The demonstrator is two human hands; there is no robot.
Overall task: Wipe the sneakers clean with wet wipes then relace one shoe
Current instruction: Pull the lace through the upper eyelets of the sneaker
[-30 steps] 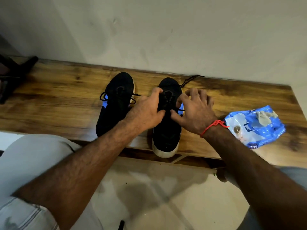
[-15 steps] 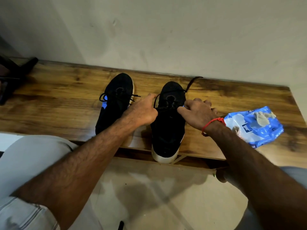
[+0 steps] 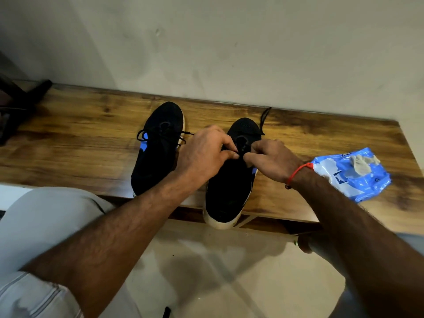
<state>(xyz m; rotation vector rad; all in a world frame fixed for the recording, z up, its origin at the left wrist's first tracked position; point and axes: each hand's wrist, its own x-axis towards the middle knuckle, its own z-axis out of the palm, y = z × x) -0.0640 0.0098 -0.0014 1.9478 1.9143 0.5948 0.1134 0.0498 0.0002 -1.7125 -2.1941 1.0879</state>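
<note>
Two black sneakers stand on a wooden bench [image 3: 80, 143], toes toward the wall. The left sneaker [image 3: 158, 148] has its lace tied. The right sneaker [image 3: 229, 187] overhangs the bench's front edge with its white heel. My left hand [image 3: 204, 154] and my right hand [image 3: 270, 159] meet over the right sneaker's tongue, each pinching the black shoelace [image 3: 241, 145]. A loose end of the lace [image 3: 265, 118] trails off past the toe. A blue wet wipes pack [image 3: 351, 173] lies on the bench to the right, a used grey wipe [image 3: 362, 162] on top of it.
A plain wall rises right behind the bench. Something dark [image 3: 18, 106] sits at the bench's far left end. My knees in light trousers [image 3: 46, 221] are at the lower left, and pale tiled floor [image 3: 206, 271] lies below the bench.
The right sneaker slid toward me, its heel now further over the edge. Both hands drew closer together and closed their fingers on the lace above the tongue.
</note>
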